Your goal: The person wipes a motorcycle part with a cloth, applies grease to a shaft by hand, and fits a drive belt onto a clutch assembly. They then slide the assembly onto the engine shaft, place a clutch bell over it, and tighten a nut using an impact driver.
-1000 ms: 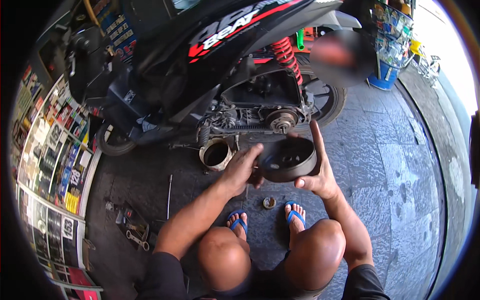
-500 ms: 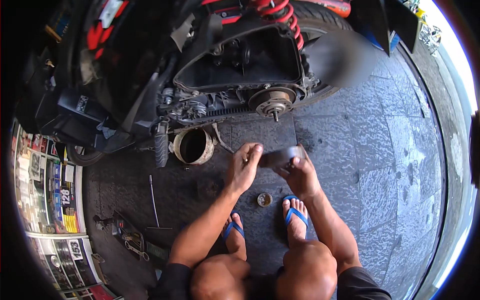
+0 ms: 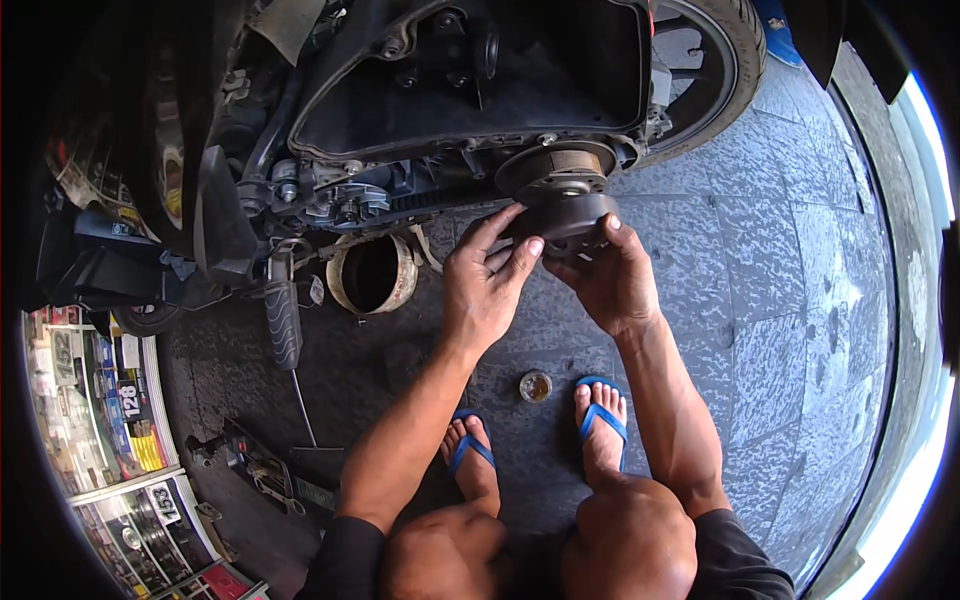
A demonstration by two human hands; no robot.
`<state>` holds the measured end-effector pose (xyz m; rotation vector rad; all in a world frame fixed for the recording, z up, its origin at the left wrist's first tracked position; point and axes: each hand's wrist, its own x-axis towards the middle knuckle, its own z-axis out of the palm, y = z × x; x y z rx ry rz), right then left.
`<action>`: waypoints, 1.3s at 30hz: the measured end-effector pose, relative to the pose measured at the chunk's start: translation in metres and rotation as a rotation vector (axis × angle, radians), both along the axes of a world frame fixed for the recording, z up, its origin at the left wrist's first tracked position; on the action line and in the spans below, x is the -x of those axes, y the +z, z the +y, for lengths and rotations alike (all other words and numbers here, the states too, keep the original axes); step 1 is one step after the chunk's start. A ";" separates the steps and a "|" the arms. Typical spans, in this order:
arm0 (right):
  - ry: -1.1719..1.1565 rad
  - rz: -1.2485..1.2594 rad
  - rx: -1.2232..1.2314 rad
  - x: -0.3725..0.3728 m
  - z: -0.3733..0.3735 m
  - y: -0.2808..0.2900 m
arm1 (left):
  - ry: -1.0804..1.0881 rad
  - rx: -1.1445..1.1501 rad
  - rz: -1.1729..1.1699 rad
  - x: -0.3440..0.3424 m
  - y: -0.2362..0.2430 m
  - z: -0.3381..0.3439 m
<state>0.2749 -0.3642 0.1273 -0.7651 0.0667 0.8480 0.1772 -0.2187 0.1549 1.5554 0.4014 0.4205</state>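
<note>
Both hands hold a dark metal clutch bell, a shallow round drum, just in front of the scooter's rear clutch assembly. My left hand grips its left rim with fingers and thumb. On the right and lower side, my right hand has its thumb up along the edge and its fingers underneath. The bell overlaps the lower part of the clutch; whether the two touch I cannot tell. To the left, a drive belt runs along the open engine case toward a finned pulley.
A grimy open bucket stands under the engine. A small cup of amber liquid sits between my feet. At left lie a T-handle wrench and a tray of tools, beside a shelf of packaged goods. The rear wheel is upper right.
Both hands have carried the clutch bell up and forward to the clutch assembly. My left hand, earlier at or just off its edge, now grips it. The view has moved closer to the scooter.
</note>
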 end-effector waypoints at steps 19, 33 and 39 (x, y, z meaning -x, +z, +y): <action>-0.064 -0.003 -0.035 -0.016 0.022 -0.002 | 0.196 -0.190 -0.053 -0.021 -0.006 0.001; -0.082 0.031 -0.126 -0.015 0.030 -0.004 | 0.263 -0.293 -0.102 -0.037 -0.011 0.006; -0.077 0.145 -0.272 -0.021 0.043 -0.012 | 0.293 -0.390 -0.098 -0.036 -0.016 0.009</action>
